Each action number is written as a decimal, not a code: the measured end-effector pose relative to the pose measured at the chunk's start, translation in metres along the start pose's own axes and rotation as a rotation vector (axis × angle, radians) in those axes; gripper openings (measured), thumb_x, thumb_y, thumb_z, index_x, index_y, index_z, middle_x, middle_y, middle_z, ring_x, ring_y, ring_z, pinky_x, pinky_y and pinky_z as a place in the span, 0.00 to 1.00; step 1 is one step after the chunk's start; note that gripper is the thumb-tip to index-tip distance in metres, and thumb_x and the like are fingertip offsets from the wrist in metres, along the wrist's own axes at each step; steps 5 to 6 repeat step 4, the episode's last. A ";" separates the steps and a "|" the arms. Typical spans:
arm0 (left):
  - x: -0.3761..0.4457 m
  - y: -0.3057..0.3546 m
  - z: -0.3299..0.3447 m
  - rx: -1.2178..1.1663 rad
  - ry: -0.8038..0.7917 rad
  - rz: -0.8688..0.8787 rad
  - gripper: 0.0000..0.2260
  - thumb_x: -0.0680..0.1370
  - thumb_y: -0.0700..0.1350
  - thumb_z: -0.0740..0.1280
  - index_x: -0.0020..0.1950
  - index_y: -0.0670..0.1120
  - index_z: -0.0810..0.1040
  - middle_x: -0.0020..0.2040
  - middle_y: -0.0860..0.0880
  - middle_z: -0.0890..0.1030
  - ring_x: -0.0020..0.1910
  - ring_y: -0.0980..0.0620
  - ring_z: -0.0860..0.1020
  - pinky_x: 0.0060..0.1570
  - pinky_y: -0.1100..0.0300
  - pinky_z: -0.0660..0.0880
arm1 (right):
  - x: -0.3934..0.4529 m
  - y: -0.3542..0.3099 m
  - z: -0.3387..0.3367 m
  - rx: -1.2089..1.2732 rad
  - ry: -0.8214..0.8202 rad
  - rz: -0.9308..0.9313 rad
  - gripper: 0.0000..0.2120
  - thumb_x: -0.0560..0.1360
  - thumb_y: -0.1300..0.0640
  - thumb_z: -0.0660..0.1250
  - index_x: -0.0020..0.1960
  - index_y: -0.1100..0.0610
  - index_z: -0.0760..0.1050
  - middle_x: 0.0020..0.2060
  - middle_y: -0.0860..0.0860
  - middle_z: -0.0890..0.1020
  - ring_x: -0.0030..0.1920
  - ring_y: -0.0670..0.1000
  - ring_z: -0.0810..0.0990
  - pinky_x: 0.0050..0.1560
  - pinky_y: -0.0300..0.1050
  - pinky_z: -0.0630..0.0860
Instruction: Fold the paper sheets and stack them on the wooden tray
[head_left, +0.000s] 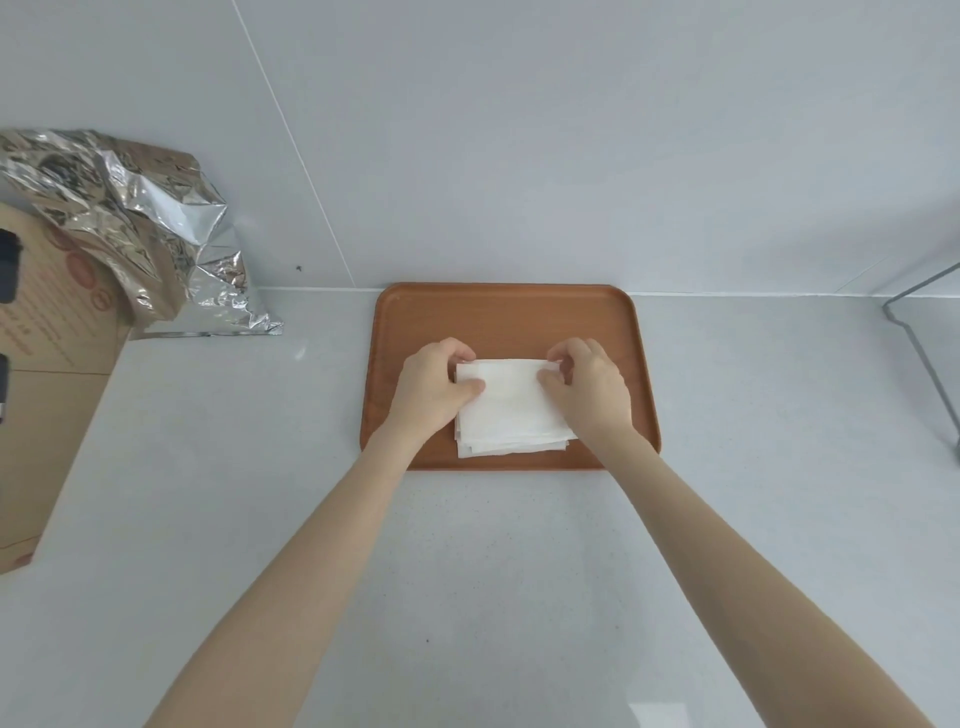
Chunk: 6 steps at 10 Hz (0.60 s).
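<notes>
A brown wooden tray (498, 312) lies on the pale counter against the back wall. On its near half rests a stack of folded white paper sheets (511, 410), edges slightly uneven at the front. My left hand (434, 389) pinches the top sheet's far left corner, thumb on top. My right hand (589, 392) pinches the far right corner the same way. Both forearms reach in from the bottom of the view.
A crumpled silver foil bag (156, 228) and a brown cardboard box (47, 374) sit at the left. A glass or metal-edged panel (919, 332) stands at the far right. The white wall rises just behind the tray.
</notes>
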<state>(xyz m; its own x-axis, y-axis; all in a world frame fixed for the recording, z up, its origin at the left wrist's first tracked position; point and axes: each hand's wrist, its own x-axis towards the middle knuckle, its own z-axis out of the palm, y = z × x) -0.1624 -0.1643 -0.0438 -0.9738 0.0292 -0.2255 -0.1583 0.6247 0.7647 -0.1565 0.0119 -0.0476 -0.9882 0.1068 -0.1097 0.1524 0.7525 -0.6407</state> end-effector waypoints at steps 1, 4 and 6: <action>-0.007 0.009 0.003 0.207 0.037 0.009 0.15 0.72 0.44 0.66 0.57 0.45 0.71 0.56 0.43 0.73 0.51 0.43 0.76 0.49 0.50 0.75 | -0.006 -0.008 -0.006 -0.200 -0.087 0.021 0.13 0.76 0.54 0.59 0.57 0.59 0.68 0.56 0.55 0.73 0.46 0.61 0.77 0.38 0.47 0.67; -0.050 0.039 -0.053 0.364 -0.328 0.066 0.17 0.75 0.50 0.62 0.62 0.48 0.71 0.63 0.45 0.72 0.62 0.46 0.70 0.63 0.49 0.69 | -0.115 -0.067 -0.116 -0.337 -0.455 -0.269 0.14 0.77 0.50 0.58 0.60 0.50 0.70 0.49 0.45 0.77 0.46 0.47 0.77 0.47 0.42 0.74; -0.050 0.039 -0.053 0.364 -0.328 0.066 0.17 0.75 0.50 0.62 0.62 0.48 0.71 0.63 0.45 0.72 0.62 0.46 0.70 0.63 0.49 0.69 | -0.115 -0.067 -0.116 -0.337 -0.455 -0.269 0.14 0.77 0.50 0.58 0.60 0.50 0.70 0.49 0.45 0.77 0.46 0.47 0.77 0.47 0.42 0.74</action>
